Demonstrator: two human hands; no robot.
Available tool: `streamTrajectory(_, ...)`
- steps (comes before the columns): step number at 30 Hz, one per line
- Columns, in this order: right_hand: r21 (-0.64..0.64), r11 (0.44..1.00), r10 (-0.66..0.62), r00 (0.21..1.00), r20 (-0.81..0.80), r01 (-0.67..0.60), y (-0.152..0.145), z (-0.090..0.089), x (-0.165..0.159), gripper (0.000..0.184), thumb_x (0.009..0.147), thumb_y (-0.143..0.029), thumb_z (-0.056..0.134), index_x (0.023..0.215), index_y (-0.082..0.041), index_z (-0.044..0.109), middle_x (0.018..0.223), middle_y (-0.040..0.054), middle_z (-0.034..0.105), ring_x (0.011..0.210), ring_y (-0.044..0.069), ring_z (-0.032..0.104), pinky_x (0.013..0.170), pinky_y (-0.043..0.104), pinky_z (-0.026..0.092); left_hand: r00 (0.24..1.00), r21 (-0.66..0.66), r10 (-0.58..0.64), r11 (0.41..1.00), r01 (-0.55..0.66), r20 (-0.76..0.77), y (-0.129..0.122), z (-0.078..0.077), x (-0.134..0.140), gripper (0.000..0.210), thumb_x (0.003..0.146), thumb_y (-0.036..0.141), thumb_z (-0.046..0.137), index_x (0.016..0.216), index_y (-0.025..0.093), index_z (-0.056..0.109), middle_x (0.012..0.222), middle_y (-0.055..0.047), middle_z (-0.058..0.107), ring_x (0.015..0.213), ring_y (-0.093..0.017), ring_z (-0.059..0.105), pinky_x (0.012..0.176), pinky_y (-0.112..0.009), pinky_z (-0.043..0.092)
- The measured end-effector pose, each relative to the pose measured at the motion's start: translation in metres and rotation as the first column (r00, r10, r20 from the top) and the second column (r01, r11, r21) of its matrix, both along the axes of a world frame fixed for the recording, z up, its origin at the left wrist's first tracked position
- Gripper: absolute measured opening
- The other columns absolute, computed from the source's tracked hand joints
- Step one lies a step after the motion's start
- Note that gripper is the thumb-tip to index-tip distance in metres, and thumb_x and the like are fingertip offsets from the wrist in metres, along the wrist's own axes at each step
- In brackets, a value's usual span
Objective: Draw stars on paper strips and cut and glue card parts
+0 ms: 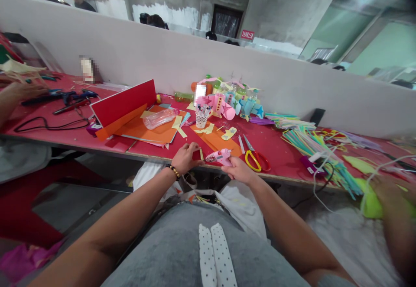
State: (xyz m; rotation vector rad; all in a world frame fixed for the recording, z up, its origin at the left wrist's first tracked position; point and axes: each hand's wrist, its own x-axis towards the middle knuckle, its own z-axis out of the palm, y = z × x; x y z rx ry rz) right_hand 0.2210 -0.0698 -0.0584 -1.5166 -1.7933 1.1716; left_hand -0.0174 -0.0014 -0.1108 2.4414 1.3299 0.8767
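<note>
My left hand (186,158), below a beaded bracelet, is closed with thumb and fingers pinching a small pale-yellow strip (201,154) at the table's front edge. Wrapped round the grip of a pink hot glue gun (218,156) is my right hand (240,170). The gun's nozzle end lies close to the strip; whether they touch I cannot tell. Right of the glue gun lie scissors (257,160) with yellow and red handles. Behind my hands, orange paper (216,140) bears yellow paper scraps (208,128) and a yellow cutout with stars (229,133).
A patterned cup (201,119) of pens and a clear plastic bottle (160,118) stand and lie mid-table. Behind are decorated bottle planes (221,105). A red board (125,103) rises left; coloured strips (312,144) spread right. Other people's hands (22,91) work at both sides.
</note>
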Motion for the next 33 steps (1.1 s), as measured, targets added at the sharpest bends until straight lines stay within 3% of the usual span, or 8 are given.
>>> streamTrajectory(3,-0.004,1.000,-0.018,1.000,-0.026,0.018,0.000,-0.001,0.001,0.015,0.075,-0.025,0.060,0.086,-0.017,0.052,0.045,-0.0088,0.047,0.038,0.008,0.044,0.039,0.018,0.031,1.000,-0.013,0.003,1.000,-0.003,0.008,0.000,0.001,0.000,0.050,0.074,0.044,0.071,0.111,0.021,0.048,0.115,-0.009,0.063,0.109,-0.027,0.055,0.092,-0.038,0.046)
streamTrajectory(7,0.000,0.998,-0.058,0.995,-0.081,0.058,-0.002,0.000,0.005,0.018,0.074,-0.030,0.059,0.083,-0.017,0.051,0.062,-0.0032,0.060,0.038,0.006,0.045,0.038,0.019,0.032,1.000,0.004,-0.004,1.000,0.004,0.013,0.000,0.000,0.000,0.052,0.074,0.047,0.070,0.112,0.020,0.047,0.114,-0.010,0.064,0.108,-0.027,0.055,0.090,-0.038,0.046)
streamTrajectory(10,0.009,0.992,-0.118,0.969,-0.215,0.122,-0.004,0.002,0.012,0.025,0.074,-0.035,0.060,0.088,-0.017,0.051,0.074,0.0008,0.067,0.039,0.006,0.047,0.038,0.020,0.033,1.000,0.020,-0.001,1.000,0.001,0.004,0.000,0.000,0.000,0.050,0.075,0.047,0.069,0.112,0.020,0.047,0.114,-0.010,0.064,0.107,-0.027,0.054,0.089,-0.038,0.046)
streamTrajectory(15,0.036,0.934,-0.325,0.886,-0.331,0.356,-0.002,0.003,0.038,0.036,0.068,-0.043,0.068,0.085,-0.018,0.050,0.045,-0.0052,0.055,0.037,0.011,0.049,0.039,0.021,0.038,1.000,0.009,0.031,0.999,-0.031,-0.005,-0.001,0.002,0.001,0.051,0.073,0.046,0.072,0.110,0.021,0.047,0.112,-0.008,0.065,0.108,-0.028,0.055,0.089,-0.038,0.046)
streamTrajectory(18,0.074,0.855,-0.469,0.827,-0.311,0.513,0.008,0.002,0.064,0.040,0.065,-0.049,0.068,0.084,-0.018,0.052,0.044,-0.0044,0.054,0.038,0.013,0.052,0.041,0.024,0.044,0.999,-0.008,0.043,0.999,-0.044,-0.011,-0.002,0.003,0.002,0.051,0.073,0.045,0.072,0.110,0.021,0.047,0.112,-0.008,0.065,0.108,-0.028,0.054,0.089,-0.038,0.046)
streamTrajectory(24,0.171,0.716,-0.649,0.736,-0.194,0.677,0.033,-0.004,0.121,0.037,0.071,-0.054,0.060,0.074,-0.017,0.056,0.043,-0.0035,0.049,0.034,0.013,0.047,0.035,0.024,0.036,1.000,-0.021,0.029,0.999,-0.029,-0.006,-0.001,0.004,0.001,0.050,0.072,0.045,0.072,0.108,0.021,0.047,0.111,-0.008,0.066,0.107,-0.028,0.055,0.088,-0.039,0.046)
streamTrajectory(28,0.247,0.682,-0.703,0.710,-0.041,0.689,0.043,-0.009,0.145,0.039,0.068,-0.053,0.063,0.077,-0.015,0.062,0.047,-0.0004,0.056,0.039,0.016,0.054,0.036,0.025,0.036,0.999,-0.039,0.024,0.999,-0.025,-0.024,-0.001,0.006,0.002,0.052,0.070,0.045,0.074,0.108,0.022,0.047,0.111,-0.008,0.067,0.107,-0.029,0.055,0.088,-0.040,0.046)
streamTrajectory(33,0.391,0.687,-0.712,0.676,0.190,0.613,0.053,-0.018,0.161,0.031,0.068,-0.047,0.065,0.068,-0.016,0.066,0.047,0.0011,0.057,0.055,0.020,0.061,0.048,0.025,0.037,1.000,-0.031,0.022,0.999,-0.023,-0.019,-0.001,0.008,0.003,0.054,0.067,0.043,0.076,0.106,0.022,0.047,0.111,-0.008,0.067,0.104,-0.028,0.055,0.085,-0.038,0.047)
